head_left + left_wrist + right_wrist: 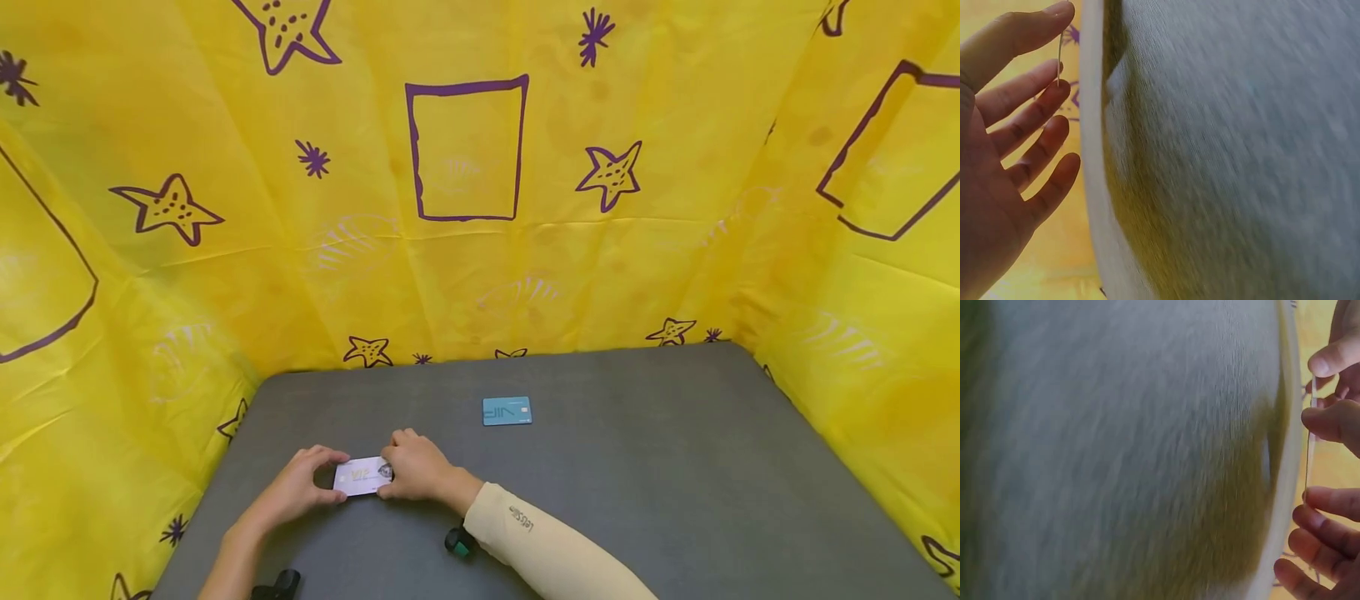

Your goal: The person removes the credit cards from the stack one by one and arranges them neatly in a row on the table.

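Note:
A white card (362,476) with yellowish lettering and a chip is held face up over the grey table, between both hands. My left hand (300,486) pinches its left end, thumb on one long edge and fingertips on the other. Across from it, my right hand (420,468) grips the right end and covers part of its print. Both wrist views catch the card edge-on, as a thin line (1060,56) by the left thumb and a thin strip (1309,456) between the right thumb and fingers. Farther back lies a blue card (507,411) marked VIP, untouched.
The grey tabletop (637,467) spreads under the hands. Yellow cloth (465,283) printed with purple stars and frames hangs behind it and along both sides. A cream sleeve (555,537) covers the right forearm, and black wrist gear (277,586) shows at the lower left.

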Tool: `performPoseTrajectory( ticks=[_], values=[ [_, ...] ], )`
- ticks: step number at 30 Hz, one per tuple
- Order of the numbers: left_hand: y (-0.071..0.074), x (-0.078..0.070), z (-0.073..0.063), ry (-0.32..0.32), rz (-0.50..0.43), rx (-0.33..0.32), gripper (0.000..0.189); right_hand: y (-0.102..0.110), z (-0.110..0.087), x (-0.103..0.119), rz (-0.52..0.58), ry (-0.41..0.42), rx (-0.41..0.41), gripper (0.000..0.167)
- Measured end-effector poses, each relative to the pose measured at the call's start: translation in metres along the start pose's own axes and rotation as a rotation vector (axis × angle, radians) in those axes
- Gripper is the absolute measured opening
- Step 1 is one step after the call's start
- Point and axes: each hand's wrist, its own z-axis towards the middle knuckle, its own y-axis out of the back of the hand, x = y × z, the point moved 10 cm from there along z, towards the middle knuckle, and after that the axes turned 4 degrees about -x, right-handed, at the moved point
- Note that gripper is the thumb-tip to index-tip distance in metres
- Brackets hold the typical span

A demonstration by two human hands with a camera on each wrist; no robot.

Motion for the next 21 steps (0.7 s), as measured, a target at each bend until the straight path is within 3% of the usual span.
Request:
performPoseTrajectory(
  ticks=[11,21],
  values=[
    [-0.001,0.020,-0.013,0.053,0.031,0.065,0.050,-0.019,0.007,0.017,-0.027,-0.043,0.040,0.043],
    [-0.004,0.027,-0.016,0.070,0.036,0.062,0.051,-0.024,0.009,0.021,-0.034,-0.073,0.046,0.043]
  ],
)
